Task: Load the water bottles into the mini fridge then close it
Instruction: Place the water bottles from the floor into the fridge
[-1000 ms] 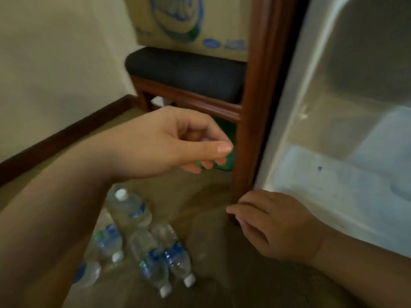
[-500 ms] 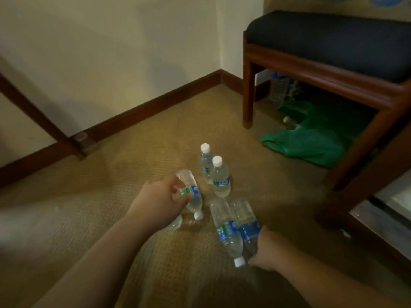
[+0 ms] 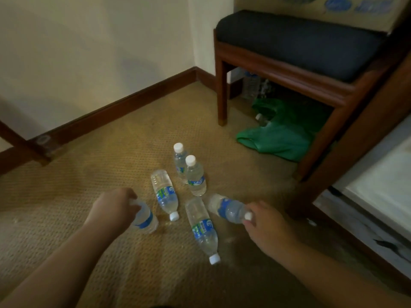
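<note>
Clear plastic water bottles with white caps and blue labels are lying and standing together on the tan woven carpet (image 3: 111,156). Left hand (image 3: 112,207) is grasping one bottle (image 3: 145,218) from above; right hand (image 3: 265,227) is pinching another bottle (image 3: 226,208) at its neck. Filled, they are probably weighty, slick and slightly squashy; gripping mid-body looks safest.

No text I can read anywhere. Bottle labels (image 3: 165,193) blue-green with white marks, too blurred for a brand; same on bottle (image 3: 202,228) at 6 o'clock of cluster and upright bottle (image 3: 196,181) at 12 o'clock. Cardboard box (image 3: 347,10) at 1 o'clock on seat carries blue ovals with pale lettering, perhaps a logo, illegible to me. No numbers or signs that I can make out.
</note>
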Demonstrator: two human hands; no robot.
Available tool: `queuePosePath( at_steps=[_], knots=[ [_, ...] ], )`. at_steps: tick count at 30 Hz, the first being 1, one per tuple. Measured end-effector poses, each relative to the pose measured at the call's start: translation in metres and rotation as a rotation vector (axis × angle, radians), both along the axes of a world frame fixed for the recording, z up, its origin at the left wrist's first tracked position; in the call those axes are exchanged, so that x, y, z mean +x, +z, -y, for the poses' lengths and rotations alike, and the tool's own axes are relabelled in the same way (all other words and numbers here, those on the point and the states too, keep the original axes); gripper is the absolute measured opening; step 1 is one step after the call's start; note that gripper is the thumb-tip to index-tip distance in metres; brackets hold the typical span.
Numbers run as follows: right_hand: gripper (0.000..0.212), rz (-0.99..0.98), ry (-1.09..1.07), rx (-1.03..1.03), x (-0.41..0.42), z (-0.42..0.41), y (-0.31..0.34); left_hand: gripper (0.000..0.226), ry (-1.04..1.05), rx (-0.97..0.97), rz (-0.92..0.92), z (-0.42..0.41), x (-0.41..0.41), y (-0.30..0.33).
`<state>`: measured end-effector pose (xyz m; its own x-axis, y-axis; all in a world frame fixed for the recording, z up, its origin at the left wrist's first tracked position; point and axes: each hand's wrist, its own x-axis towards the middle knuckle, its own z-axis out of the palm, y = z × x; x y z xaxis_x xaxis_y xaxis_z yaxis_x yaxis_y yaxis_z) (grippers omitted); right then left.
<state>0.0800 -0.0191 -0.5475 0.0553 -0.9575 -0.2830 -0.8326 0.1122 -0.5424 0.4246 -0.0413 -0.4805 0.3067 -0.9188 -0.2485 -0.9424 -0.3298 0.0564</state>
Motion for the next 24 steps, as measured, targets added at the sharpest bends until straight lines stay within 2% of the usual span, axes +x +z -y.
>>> queuePosePath(
  at_steps=[3,6,9,12,16,20,24],
  knots=[
    [0.034,0.105,0.112,-0.1,-0.025,0.0,0.053,0.028,-0.107,-0.041,0.031,0.0,-0.024,0.025],
    [0.029,0.096,0.135,-0.174,-0.055,-0.014,0.102,0.018,-0.251,-0.141,0.019,0.0,-0.054,0.065],
    [0.026,0.115,0.009,-0.297,-0.092,-0.036,0.145,0.013,-0.392,-0.305,-0.085,0.003,-0.085,0.102],
    [0.027,0.163,-0.155,-0.41,-0.127,-0.059,0.184,0.031,-0.538,-0.434,-0.266,0.005,-0.122,0.135],
    [0.029,0.203,-0.339,-0.582,-0.164,-0.089,0.22,0.026,-0.712,-0.517,-0.412,-0.001,-0.2,0.19],
    [0.023,0.089,-0.517,-0.751,-0.203,-0.101,0.233,0.023,-0.904,-0.593,-0.434,-0.014,-0.271,0.227],
    [0.019,-0.019,-0.703,-0.828,-0.249,-0.095,0.231,0.032,-1.059,-0.6,-0.439,-0.022,-0.329,0.242]
  ],
)
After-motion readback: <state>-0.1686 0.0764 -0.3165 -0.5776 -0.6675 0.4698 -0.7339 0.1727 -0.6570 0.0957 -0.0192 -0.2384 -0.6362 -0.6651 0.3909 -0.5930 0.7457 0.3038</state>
